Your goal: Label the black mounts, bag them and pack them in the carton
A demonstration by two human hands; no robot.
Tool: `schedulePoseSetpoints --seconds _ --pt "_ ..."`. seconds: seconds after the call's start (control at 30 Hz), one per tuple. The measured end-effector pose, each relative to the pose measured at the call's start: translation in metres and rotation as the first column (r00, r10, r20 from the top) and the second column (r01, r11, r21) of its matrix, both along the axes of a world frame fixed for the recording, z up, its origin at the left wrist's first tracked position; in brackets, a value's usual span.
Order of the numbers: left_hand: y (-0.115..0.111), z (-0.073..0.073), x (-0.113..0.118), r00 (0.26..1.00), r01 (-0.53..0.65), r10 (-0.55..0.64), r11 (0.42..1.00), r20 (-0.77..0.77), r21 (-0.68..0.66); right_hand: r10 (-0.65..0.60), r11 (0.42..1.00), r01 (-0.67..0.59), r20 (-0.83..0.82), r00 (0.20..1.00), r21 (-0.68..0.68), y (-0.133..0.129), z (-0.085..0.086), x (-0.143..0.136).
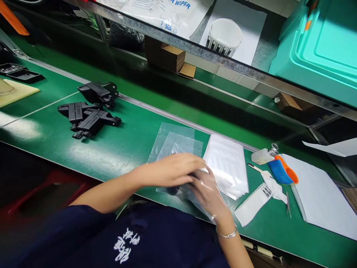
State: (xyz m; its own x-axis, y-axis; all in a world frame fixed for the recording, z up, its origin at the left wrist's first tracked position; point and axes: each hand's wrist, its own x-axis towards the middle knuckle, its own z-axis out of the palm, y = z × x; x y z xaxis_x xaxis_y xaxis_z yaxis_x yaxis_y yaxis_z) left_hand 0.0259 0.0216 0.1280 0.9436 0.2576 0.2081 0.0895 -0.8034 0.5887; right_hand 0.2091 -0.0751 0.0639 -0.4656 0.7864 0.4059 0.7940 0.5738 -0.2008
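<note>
My left hand (pixel 178 169) reaches across from the left, palm down, its fingers bent over the fingers of my right hand (pixel 209 191). A clear plastic bag (pixel 195 204) lies over my right hand up to near the wrist, and my left fingertips press on its film. A dark rounded part (pixel 173 190) shows below my left hand, mostly hidden. What my right fingers close on is covered. Flat clear bags (pixel 178 131) lie just beyond my hands. Beside them is a stack of translucent bags (pixel 227 163).
Several black plastic parts (pixel 95 121) lie on the green bench at left. To the right are a white bottle (pixel 260 156), a blue and orange holder (pixel 280 171), a white packet (pixel 253 204), tweezers (pixel 288 204) and white sheets (pixel 326 193). A shelf above carries a label roll (pixel 225 35) and turquoise bin (pixel 315 56).
</note>
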Motion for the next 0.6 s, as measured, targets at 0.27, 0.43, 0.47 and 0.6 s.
schedulePoseSetpoints --seconds 0.27,0.43,0.47,0.6 --pt "0.022 -0.039 -0.024 0.96 -0.137 -0.008 0.858 -0.279 -0.495 -0.186 0.981 0.194 -0.375 0.908 -0.016 -0.02 0.024 0.015" --pt "0.006 -0.069 -0.021 0.93 -0.351 0.314 0.603 -0.192 -0.716 -0.311 0.907 0.411 -0.52 0.795 0.087 -0.031 0.024 0.023" --pt "0.002 -0.068 -0.016 0.928 -0.362 0.31 0.626 -0.206 -0.691 -0.246 0.952 0.296 -0.387 0.889 0.075 -0.029 0.027 0.016" --pt "-0.018 -0.046 0.007 0.938 -0.309 0.157 0.783 -0.309 -0.54 -0.239 0.948 0.184 -0.198 0.951 -0.261 -0.015 0.036 0.001"
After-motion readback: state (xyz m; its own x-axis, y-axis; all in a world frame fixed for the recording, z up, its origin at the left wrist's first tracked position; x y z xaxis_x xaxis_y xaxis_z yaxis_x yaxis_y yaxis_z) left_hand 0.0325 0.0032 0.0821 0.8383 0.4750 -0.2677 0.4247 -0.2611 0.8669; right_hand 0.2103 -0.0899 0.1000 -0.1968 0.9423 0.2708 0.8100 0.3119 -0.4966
